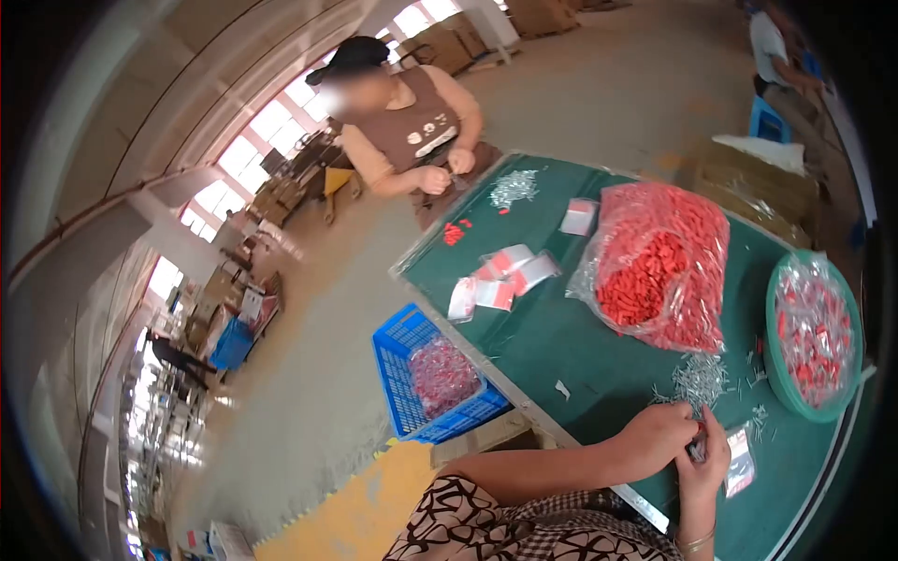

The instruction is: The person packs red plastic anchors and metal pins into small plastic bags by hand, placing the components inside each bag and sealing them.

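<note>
My left hand is closed, its fingers bent in against my right hand over the green tabletop. What the left fingers hold is hidden. Between thumb and fingers, my right hand grips a small clear plastic bag with a bit of red showing. Just beyond both hands lies a pile of silver screws, with a few strays to the right. A flat red-and-white packet rests beside my right hand. Farther back, a large clear bag spills over with red plastic wall plugs.
A green basket of filled packets stands at the right edge. Flat packets and another screw pile lie toward the far side. A blue crate sits left of the table. Across it, a person works with both hands.
</note>
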